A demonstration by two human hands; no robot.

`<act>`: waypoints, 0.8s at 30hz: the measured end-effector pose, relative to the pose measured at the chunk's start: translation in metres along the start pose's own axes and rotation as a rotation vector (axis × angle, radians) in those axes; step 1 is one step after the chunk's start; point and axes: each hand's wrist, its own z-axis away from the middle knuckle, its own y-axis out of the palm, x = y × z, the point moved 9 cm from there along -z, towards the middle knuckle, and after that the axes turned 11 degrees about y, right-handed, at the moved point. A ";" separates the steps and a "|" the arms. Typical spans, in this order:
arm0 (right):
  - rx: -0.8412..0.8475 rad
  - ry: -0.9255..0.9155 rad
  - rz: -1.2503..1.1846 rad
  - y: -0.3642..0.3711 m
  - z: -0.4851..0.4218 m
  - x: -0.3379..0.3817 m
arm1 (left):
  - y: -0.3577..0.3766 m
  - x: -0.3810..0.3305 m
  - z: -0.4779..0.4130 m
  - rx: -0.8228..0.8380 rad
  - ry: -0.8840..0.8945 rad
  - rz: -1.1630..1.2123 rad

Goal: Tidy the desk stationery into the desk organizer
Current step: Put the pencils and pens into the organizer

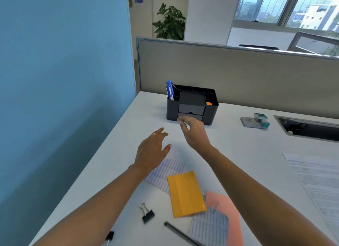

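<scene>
Two bare hands hover over the white desk [238, 154], both on the near side of the black desk organizer [192, 106]. The left hand [152, 150] is short of the organizer and off its front left corner, with straight, spread fingers, a ring on one of them, and nothing held. The right hand [192, 132] is just in front of the organizer's lower drawer, with loosely curved fingers and an empty palm. Whether its fingertips [180, 119] touch the drawer front cannot be told.

The organizer stands at the far edge of the desk against a beige partition [238, 71]. Blue pens [169, 89] stand upright in its left compartment, and something orange [208, 103] shows in its right one.

Loose stationery lies well in front of the organizer, nearer the person. A yellow envelope [185, 194] overlaps a striped paper [165, 170]. Beside it, on the right, are a pink sheet [229, 209] and a second striped paper [209, 227]. A black binder clip [147, 213] lies to the envelope's left, with a dark pen [179, 233] nearer still. Another clip [110, 235] is partly hidden by the left forearm.

To the organizer's right sit a grey-and-teal punch [255, 122] and, further on, a recessed cable tray [308, 128]. A printed sheet [319, 181] lies in front of that tray.
</scene>
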 end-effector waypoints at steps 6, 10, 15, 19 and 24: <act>0.019 -0.029 -0.074 0.007 0.087 -0.009 | -0.010 -0.001 0.066 0.016 -0.005 0.038; 0.034 -0.028 -0.113 0.008 0.133 -0.013 | -0.018 -0.001 0.112 0.004 0.013 0.015; 0.069 -0.042 -0.077 0.013 0.180 -0.022 | -0.033 -0.003 0.165 -0.065 0.110 -0.031; 0.114 -0.063 -0.069 0.019 0.212 -0.026 | -0.042 -0.008 0.201 -0.081 0.239 -0.058; 0.068 -0.131 -0.058 0.017 0.241 -0.029 | -0.052 -0.017 0.232 -0.075 0.333 -0.034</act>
